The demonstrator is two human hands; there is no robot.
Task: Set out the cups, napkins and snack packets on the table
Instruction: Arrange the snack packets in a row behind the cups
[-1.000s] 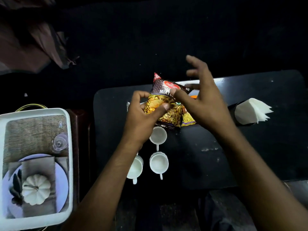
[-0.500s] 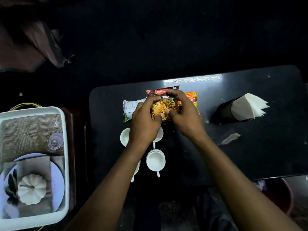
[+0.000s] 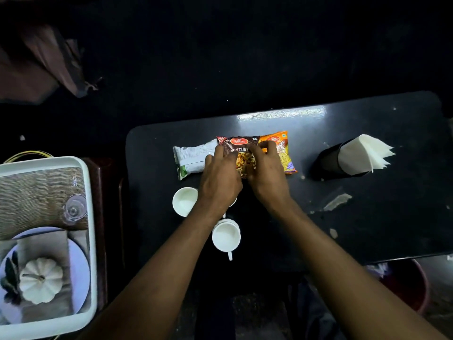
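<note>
Three snack packets lie side by side on the black table point(image 3: 367, 229): a white and green packet point(image 3: 191, 159) at the left, a dark brown mixture packet point(image 3: 241, 146) in the middle, an orange packet point(image 3: 282, 153) at the right. My left hand point(image 3: 220, 177) and my right hand point(image 3: 266, 175) both rest on the brown packet, fingers pressed on it. White cups stand just below: one point(image 3: 184, 201) at the left, one point(image 3: 226, 235) nearer me, others hidden under my left arm. A black holder point(image 3: 327, 161) with white napkins point(image 3: 362, 153) lies tilted at the right.
A white tray point(image 3: 90, 217) at the left holds a woven mat, an overturned clear glass point(image 3: 73, 209), a plate and a white pumpkin ornament point(image 3: 40, 279). Scraps of paper point(image 3: 337, 201) lie on the table's right half. A red bucket point(image 3: 411, 283) stands below the table edge.
The brown mixture packet came down from a raised, tilted position and now lies flat between the other two packets. Both hands lowered onto it.
</note>
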